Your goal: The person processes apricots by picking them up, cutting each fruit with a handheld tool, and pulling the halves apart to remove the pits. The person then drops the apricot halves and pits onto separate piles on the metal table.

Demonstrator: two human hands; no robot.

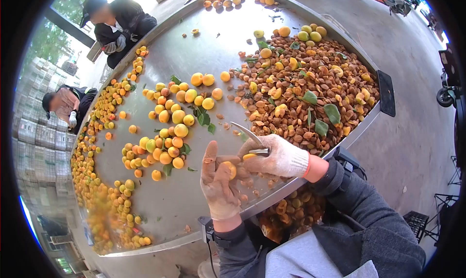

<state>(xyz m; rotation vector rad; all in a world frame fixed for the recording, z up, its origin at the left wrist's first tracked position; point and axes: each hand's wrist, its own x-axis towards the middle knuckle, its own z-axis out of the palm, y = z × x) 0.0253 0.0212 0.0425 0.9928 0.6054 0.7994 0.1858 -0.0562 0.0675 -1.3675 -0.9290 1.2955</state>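
Over the near edge of the metal table, my left hand [221, 183], in a stained glove, holds an orange-yellow apricot piece [228, 170] with its fingers bent round it. Beside it, my right hand [279, 156], in a white knit glove, grips a knife [248, 135] whose curved blade points up and to the left. A second yellow piece [249, 156] shows at the fingertips of my right hand. Behind my right hand lies a wide heap of brown pits [291, 108] mixed with leaves and fruit bits. Whole apricots [180, 130] are spread to the left.
The metal table [160, 200] has a raised rim. More apricots [97, 132] line its far left side. A black phone [386, 93] lies on the right rim. Below the near edge is a container of fruit pieces [293, 210]. Two people [119, 28] are at the far left side.
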